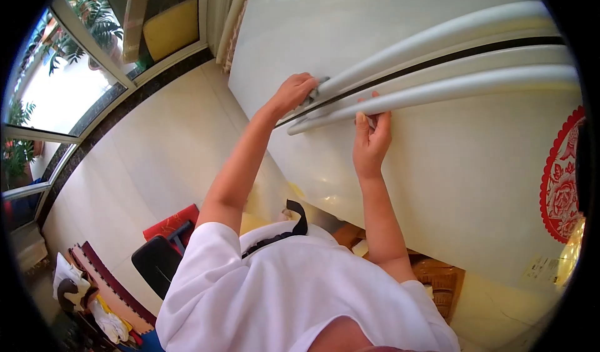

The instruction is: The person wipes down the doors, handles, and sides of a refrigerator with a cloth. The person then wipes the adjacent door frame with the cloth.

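Note:
Two long pale handles run side by side along a large white double door, with a dark seam between them. My left hand (pixel 296 94) is closed on a grey cloth (pixel 320 87) at the lower left end of the upper handle (pixel 431 39). The fingers press the cloth close to the door surface, and part of it is hidden. My right hand (pixel 373 140) is wrapped round the lower handle (pixel 462 87), with the thumb in front and fingertips showing above it.
A red floral paper cutout (pixel 562 177) is on the door at the right. A glass window (pixel 56 77) with plants beyond is at the upper left. A black seat (pixel 155 266) and a red item (pixel 169 222) stand on the tiled floor (pixel 144 152). Brown carved wood (pixel 439 283) shows below.

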Action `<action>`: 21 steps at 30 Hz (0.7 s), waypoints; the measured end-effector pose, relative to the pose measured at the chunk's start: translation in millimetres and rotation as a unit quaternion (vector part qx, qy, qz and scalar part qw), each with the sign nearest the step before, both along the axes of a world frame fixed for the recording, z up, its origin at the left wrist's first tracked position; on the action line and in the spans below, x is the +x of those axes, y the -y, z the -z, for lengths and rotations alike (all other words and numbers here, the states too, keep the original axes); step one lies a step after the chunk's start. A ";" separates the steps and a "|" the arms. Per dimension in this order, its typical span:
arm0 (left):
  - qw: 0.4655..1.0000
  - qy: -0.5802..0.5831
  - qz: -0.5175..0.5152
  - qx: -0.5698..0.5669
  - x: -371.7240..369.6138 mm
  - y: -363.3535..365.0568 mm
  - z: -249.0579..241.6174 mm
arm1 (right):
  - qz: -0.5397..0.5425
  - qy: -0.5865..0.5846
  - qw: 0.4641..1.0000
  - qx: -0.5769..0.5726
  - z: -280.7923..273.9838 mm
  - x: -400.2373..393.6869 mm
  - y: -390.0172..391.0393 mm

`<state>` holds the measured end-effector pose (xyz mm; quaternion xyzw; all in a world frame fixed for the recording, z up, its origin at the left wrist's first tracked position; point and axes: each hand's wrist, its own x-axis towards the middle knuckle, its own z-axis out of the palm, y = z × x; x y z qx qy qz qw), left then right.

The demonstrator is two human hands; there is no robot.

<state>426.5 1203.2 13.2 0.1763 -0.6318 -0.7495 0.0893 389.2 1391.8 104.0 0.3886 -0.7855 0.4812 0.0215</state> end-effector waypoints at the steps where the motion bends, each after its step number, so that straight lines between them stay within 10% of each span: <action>1: 0.993 -0.008 -0.006 -0.117 -7.2 2.9 -3.9 | 0.001 0.000 1.000 -0.003 0.4 1.0 0.6; 5: 0.969 -0.130 0.015 -0.209 -14.3 4.0 -23.7 | 0.017 -0.002 1.000 -0.006 5.7 1.8 -0.6; 7: 0.985 -0.158 -0.011 -0.073 -8.6 -7.0 -44.7 | 0.018 -0.007 1.000 -0.013 6.5 -1.5 -3.1; 21: 0.983 -0.012 0.027 -0.183 -32.5 -1.4 -8.5 | 0.037 -0.011 0.999 -0.014 7.3 2.1 -2.3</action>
